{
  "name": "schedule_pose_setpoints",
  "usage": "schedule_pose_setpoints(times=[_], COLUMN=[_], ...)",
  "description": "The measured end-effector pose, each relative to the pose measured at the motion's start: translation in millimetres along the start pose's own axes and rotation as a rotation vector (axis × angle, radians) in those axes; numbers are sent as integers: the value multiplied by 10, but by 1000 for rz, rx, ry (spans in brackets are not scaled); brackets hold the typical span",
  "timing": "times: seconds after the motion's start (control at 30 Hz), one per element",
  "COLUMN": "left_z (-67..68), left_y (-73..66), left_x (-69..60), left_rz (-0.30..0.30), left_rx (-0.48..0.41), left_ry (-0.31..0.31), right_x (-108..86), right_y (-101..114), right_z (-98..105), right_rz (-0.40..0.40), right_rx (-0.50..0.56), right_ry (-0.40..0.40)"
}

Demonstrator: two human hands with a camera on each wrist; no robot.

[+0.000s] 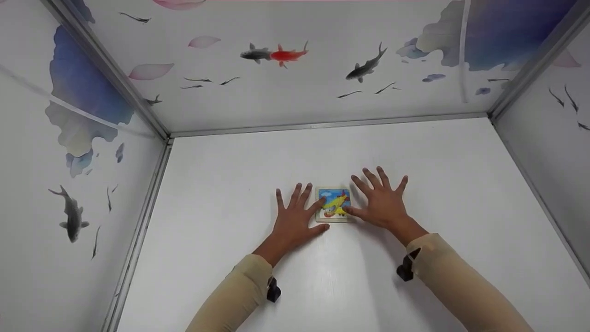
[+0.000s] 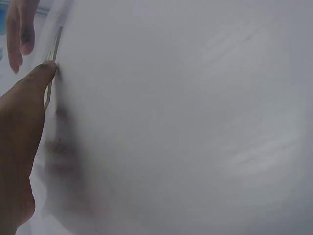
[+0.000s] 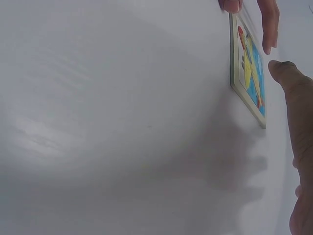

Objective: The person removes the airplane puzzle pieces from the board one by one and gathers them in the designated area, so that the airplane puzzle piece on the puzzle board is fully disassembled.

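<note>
A small square picture puzzle (image 1: 333, 203) in a pale wooden frame lies flat on the white table, showing a yellow airplane on blue sky. To its left is my left hand (image 1: 295, 221), fingers spread; the index fingertip reaches over the picture's left side and the thumb lies below the frame's lower left corner. My right hand (image 1: 385, 205) spreads its fingers on the other side, its thumb tip over the puzzle's right edge. In the right wrist view the right thumb (image 3: 293, 88) appears raised above the picture (image 3: 252, 73). Whether either hand touches the puzzle is hard to tell.
The white tabletop (image 1: 230, 161) is bordered by metal rails (image 1: 322, 125). White panels printed with fish and petals enclose it at the back (image 1: 318, 92), left (image 1: 27, 138) and right. Both wrists carry small black devices (image 1: 273, 291) at the beige sleeves (image 1: 239, 288).
</note>
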State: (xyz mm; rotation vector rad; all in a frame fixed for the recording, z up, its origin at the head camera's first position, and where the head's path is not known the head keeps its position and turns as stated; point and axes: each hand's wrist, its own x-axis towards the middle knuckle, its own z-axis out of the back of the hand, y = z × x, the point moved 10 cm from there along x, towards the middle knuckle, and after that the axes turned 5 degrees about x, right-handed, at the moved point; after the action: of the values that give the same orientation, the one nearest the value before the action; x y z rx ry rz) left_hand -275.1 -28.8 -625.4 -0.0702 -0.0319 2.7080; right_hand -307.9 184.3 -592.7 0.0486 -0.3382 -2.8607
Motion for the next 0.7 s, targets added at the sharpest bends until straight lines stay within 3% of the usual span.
schedule_pose_setpoints(times=[0.3,0.47,0.7], left_z=[-44,-85,-100], left_y=[-97,-115,-146], left_x=[7,23,33], left_rz=[-49,-36,-10], left_rx=[5,1,-96], left_ry=[-11,-21,-33], right_x=[51,85,134], right_y=[165,273,461], right_z=[-46,-66,-50], right_rz=[45,74,127], right_rx=[-11,-10,-2], right_ry=[-4,-5,-12])
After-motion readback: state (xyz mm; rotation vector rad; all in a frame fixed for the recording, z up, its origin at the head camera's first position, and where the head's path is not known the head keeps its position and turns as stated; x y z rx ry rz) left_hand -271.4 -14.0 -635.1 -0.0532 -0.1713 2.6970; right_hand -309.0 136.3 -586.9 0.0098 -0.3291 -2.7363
